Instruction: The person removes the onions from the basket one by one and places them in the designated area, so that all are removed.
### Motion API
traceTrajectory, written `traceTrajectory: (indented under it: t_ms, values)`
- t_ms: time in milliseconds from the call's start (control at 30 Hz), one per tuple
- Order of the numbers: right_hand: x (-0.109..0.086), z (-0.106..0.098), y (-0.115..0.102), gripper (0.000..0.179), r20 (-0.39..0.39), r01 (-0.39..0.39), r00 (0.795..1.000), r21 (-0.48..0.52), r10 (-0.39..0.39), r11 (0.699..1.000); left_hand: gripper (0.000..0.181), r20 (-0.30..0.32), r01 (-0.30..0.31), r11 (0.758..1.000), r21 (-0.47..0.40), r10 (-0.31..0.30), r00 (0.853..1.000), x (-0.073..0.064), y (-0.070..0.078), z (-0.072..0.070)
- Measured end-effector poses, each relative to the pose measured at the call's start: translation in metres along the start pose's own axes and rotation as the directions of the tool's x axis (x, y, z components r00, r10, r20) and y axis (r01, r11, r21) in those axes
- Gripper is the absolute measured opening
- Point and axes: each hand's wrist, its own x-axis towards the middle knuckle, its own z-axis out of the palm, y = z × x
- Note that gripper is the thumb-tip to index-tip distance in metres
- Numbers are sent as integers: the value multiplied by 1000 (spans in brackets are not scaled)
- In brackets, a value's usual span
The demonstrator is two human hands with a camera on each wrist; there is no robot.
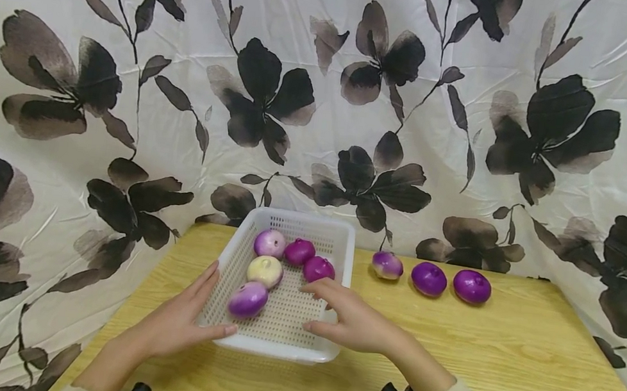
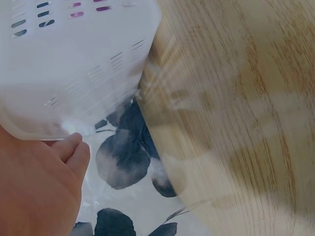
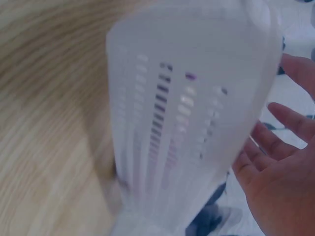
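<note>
five onions (image 1: 265, 272) sit in a plastic basket (image 1: 279, 348), probably stiff n light, best gripped by opposite rims (image 1: 350, 251); left hand (image 1: 178, 324) straight-fingered against it, right hand (image 1: 356, 320) spread.

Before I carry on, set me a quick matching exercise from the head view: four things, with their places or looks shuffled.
Things:
1. Basket
2. Pale yellow onion
3. Three onions in a row
4. Cloth

Places or looks:
A. On the table, right of the basket
B. Printed with dark flowers
C. White, with perforated walls
D. Inside the basket

Pairs: 1-C, 2-D, 3-A, 4-B
</note>
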Motion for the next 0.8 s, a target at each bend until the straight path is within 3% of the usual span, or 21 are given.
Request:
traceTrajectory:
  t_ms: [367, 567, 800]
  values:
    - [28, 22, -13, 62, 17, 16, 1000, -34, -15, 999, 120, -8, -15, 1000, 0, 15, 1000, 0, 1, -1]
    - [42, 36, -13, 77, 8, -46, 999, -58, 46, 997, 120, -3, -11, 1000, -2, 11, 1000, 1, 0, 1]
    - [59, 50, -16, 87, 0, -127, 992, -14, 127, 992, 120, -5, -14, 1000, -1, 14, 1000, 1, 1, 0]
